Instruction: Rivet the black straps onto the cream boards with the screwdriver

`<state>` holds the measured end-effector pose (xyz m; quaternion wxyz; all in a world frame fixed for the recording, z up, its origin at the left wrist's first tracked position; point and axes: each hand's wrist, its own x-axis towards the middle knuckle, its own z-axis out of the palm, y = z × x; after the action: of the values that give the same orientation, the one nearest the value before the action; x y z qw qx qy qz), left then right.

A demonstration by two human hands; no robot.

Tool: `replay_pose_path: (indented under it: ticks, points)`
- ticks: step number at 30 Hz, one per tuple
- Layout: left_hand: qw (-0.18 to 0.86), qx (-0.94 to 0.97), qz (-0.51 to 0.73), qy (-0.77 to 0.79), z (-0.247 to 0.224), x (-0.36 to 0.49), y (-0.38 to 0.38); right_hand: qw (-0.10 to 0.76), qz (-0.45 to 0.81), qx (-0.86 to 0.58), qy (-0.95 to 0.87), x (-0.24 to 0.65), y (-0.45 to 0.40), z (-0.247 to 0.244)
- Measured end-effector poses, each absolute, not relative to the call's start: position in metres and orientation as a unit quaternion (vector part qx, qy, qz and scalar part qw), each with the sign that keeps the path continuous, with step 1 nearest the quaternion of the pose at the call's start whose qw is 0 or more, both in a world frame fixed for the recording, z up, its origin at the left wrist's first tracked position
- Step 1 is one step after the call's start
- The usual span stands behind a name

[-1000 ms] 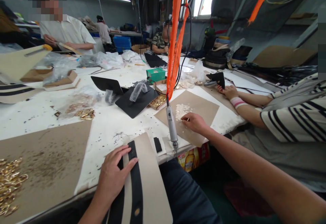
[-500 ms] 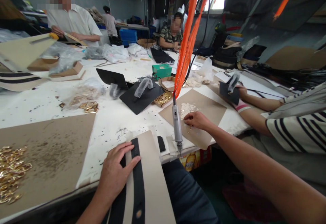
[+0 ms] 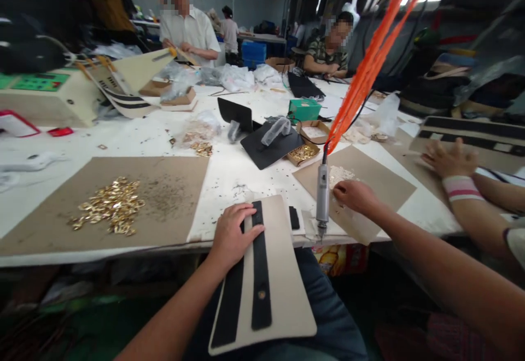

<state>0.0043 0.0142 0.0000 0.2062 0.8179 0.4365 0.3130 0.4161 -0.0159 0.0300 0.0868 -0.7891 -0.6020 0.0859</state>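
Note:
My left hand (image 3: 235,235) lies across a cream panel (image 3: 283,301) with black stripes, its thumb side against a black strip (image 3: 261,273) that carries a small gold stud (image 3: 261,294). My right hand (image 3: 355,197) rests on a brown paper sheet (image 3: 381,191), fingers curled beside a heap of pale small pieces (image 3: 340,175). Anything between those fingers is hidden. A silver handheld power tool (image 3: 322,197) hangs from orange straps (image 3: 369,71) just left of my right hand, its tip down at the table edge.
A second brown sheet (image 3: 106,208) carries a gold heap at left. A tray of gold pieces (image 3: 303,155), a green box (image 3: 304,109), a black piece (image 3: 270,145) and plastic bags stand on the white table (image 3: 229,186). A co-worker's hand (image 3: 449,158) is at right; other people sit beyond.
The view has swung left and tilted down, showing more of the table and a machine at left. The co-worker's hand has let go of the black piece and now spreads over a striped panel.

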Motion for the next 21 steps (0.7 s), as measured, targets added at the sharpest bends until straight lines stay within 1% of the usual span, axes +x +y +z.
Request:
replay_pose_path:
  ticks: [1,3,5,6,7,9,12,14,17,21]
  points:
    - [0.210,0.814,0.317,0.440,0.001,0.005,0.012,0.095,0.062,-0.791,-0.601,0.414,-0.020,0.033]
    - [0.218,0.806,0.320,0.447,0.001,0.005,0.010,0.165,0.047,-0.797,-0.580,0.403,-0.032,0.044]
    - [0.224,0.801,0.321,0.452,0.002,0.005,0.008,0.263,0.086,-0.785,-0.554,0.378,-0.046,0.062]
    - [0.226,0.800,0.322,0.454,0.002,0.005,0.007,0.296,0.115,-0.769,-0.555,0.359,-0.052,0.071]
    - [0.225,0.799,0.322,0.454,0.002,0.005,0.006,0.309,0.150,-0.742,-0.576,0.337,-0.056,0.080]
    - [0.224,0.801,0.320,0.454,0.003,0.004,0.005,0.298,0.232,-0.661,-0.648,0.288,-0.057,0.088]
    - [0.226,0.802,0.314,0.456,0.005,0.004,0.005,0.281,0.318,-0.580,-0.695,0.227,-0.039,0.080]
    - [0.229,0.800,0.312,0.459,0.005,0.004,0.005,0.260,0.334,-0.580,-0.696,0.204,-0.022,0.066]
    - [0.234,0.797,0.311,0.462,0.004,0.004,0.004,0.206,0.326,-0.611,-0.691,0.192,-0.004,0.048]
    - [0.232,0.798,0.308,0.464,0.003,0.003,0.004,0.168,0.308,-0.647,-0.677,0.192,0.003,0.044]
